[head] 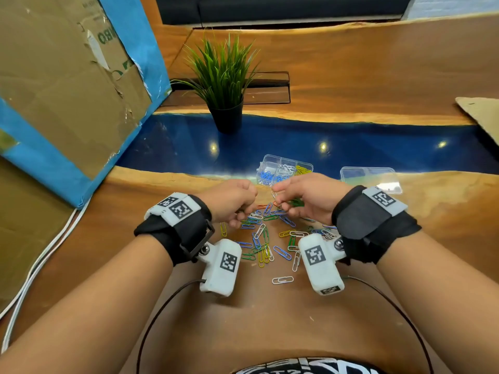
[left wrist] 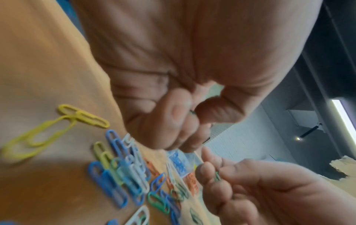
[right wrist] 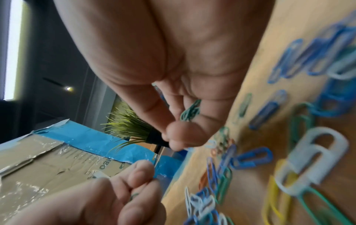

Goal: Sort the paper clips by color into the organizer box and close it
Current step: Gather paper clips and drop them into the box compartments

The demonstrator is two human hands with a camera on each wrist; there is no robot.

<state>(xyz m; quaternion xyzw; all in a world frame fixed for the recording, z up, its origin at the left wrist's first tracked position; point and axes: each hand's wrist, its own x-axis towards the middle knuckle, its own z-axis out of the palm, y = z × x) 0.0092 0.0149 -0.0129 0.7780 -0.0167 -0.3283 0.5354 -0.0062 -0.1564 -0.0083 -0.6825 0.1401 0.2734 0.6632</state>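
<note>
A loose pile of paper clips (head: 266, 233) in blue, white, green, yellow and orange lies on the wooden table in front of me. My left hand (head: 241, 211) hovers over the pile's far left, fingers curled and pinching a green clip (left wrist: 192, 113), mostly hidden. My right hand (head: 283, 202), just to its right, holds a small bunch of green clips (right wrist: 190, 111) against its curled fingers. The clear organizer box (head: 285, 168) stands open just beyond the hands, with blue, white and yellow clips in separate compartments. Its clear lid (head: 370, 179) lies apart to the right.
A potted green plant (head: 225, 85) stands beyond the box on the blue resin strip. A large cardboard box with blue tape (head: 67, 85) fills the left side. White cables (head: 40, 265) run along the left edge. Cardboard (head: 483, 114) lies at the far right.
</note>
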